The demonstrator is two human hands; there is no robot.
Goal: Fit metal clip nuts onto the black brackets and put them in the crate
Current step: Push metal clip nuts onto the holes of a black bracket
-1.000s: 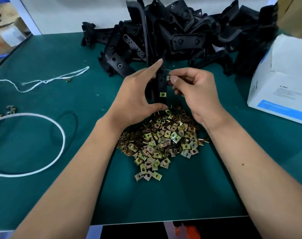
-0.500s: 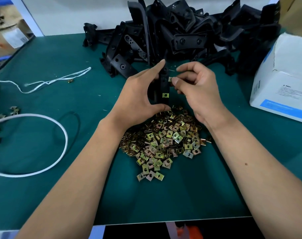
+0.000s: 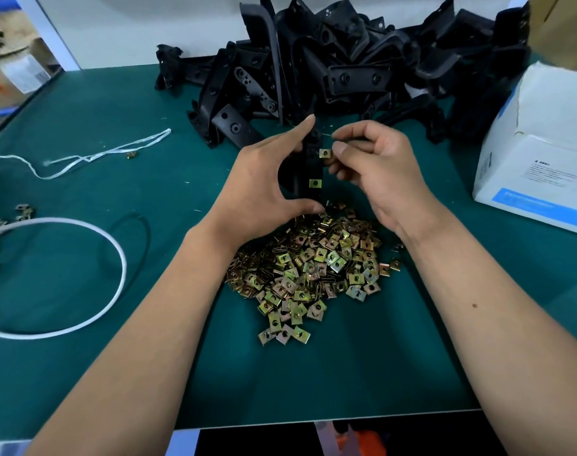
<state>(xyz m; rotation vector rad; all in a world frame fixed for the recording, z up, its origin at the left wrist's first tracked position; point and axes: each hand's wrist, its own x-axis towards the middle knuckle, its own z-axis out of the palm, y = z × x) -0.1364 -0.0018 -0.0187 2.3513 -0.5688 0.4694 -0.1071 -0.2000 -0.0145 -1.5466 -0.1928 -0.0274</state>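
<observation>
Bracket stands upright, long axis vertical, gripped end to end by left hand fingers. One clip nut sits fitted low; a second is pinched by right hand fingers at the bracket's right edge. Loose nuts heap on the table below; spare brackets are piled beyond. No crate visible.

white box cut off at right edge, white cord cut off left

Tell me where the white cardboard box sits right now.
In the head view the white cardboard box sits at the right edge of the green table, right of the black bracket pile.
</observation>
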